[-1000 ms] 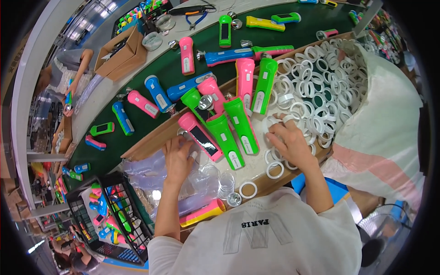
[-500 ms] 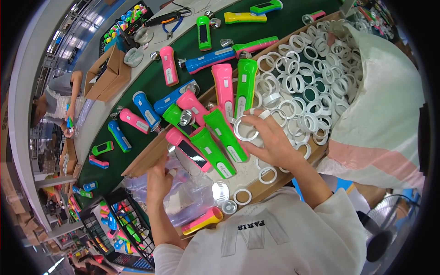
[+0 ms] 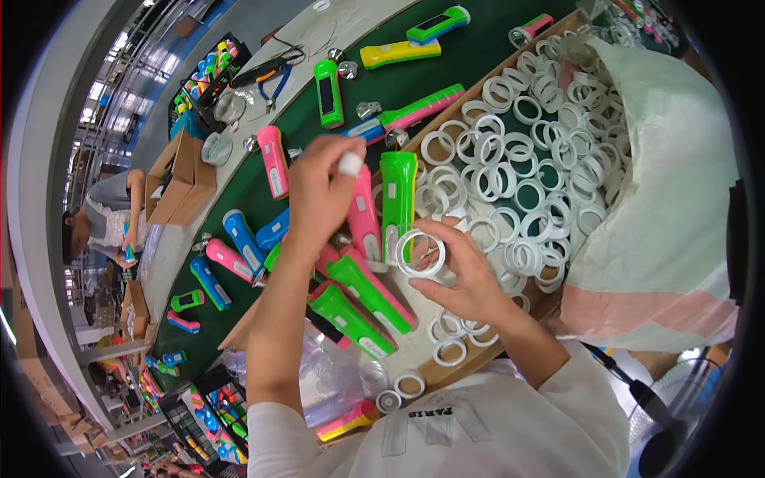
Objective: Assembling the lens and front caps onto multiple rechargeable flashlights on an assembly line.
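My right hand (image 3: 468, 275) pinches a white plastic ring (image 3: 420, 253) between thumb and fingers, beside a green flashlight body (image 3: 398, 191) and a pink one (image 3: 363, 215). Stretched out over the flashlights is my left hand (image 3: 319, 187), blurred, with a white wrap on one finger; I cannot make out whether it holds anything. Nearest to its fingertips is a blue flashlight (image 3: 365, 129). Below it, two more green flashlight bodies (image 3: 351, 319) lie slanted at the near side of the box, partly behind my forearm. Many loose white rings (image 3: 529, 193) are heaped to the right.
A white woven sack (image 3: 645, 215) stands at the right. Flashlights in several colours lie on the green surface (image 3: 307, 95), with small shiny reflectors (image 3: 347, 70) among them. Farther left are pliers (image 3: 274, 86), a cardboard box (image 3: 180, 179), a black crate (image 3: 219, 398) and another person (image 3: 111, 215).
My left hand has lifted from the plastic bag and moved up and right over the flashlights. My right hand keeps hold of the ring. The whole view has shifted slightly.
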Tool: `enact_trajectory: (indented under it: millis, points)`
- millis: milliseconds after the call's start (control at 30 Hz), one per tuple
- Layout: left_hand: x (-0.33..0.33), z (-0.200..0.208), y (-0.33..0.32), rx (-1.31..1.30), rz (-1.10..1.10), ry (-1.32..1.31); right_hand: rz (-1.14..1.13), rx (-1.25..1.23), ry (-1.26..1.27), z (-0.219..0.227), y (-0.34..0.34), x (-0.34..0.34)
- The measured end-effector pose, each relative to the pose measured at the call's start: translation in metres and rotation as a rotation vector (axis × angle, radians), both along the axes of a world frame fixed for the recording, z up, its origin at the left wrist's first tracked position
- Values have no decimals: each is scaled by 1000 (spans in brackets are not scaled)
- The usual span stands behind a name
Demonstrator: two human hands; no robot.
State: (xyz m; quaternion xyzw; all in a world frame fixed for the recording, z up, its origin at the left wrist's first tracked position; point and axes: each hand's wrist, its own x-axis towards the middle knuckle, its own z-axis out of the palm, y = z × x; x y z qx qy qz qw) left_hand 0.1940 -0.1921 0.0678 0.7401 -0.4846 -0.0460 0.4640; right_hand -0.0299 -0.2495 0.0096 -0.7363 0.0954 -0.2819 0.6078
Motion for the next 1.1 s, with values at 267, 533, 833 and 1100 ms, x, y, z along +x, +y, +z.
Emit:
enact_trajectory:
  millis: [267, 533, 833, 1100]
  points:
    - [129, -64, -196, 534, 152, -685, 184, 132, -164, 10, -15, -2]
    - [127, -65, -214, 975, 155, -716, 62, 309, -127, 5, -14, 3]
    - [93, 18, -50, 592, 183, 269, -89, 133, -123, 4, -5, 3]
    - [-27, 77, 60, -139, -118, 958, 99, 387, -59, 19, 26, 4]
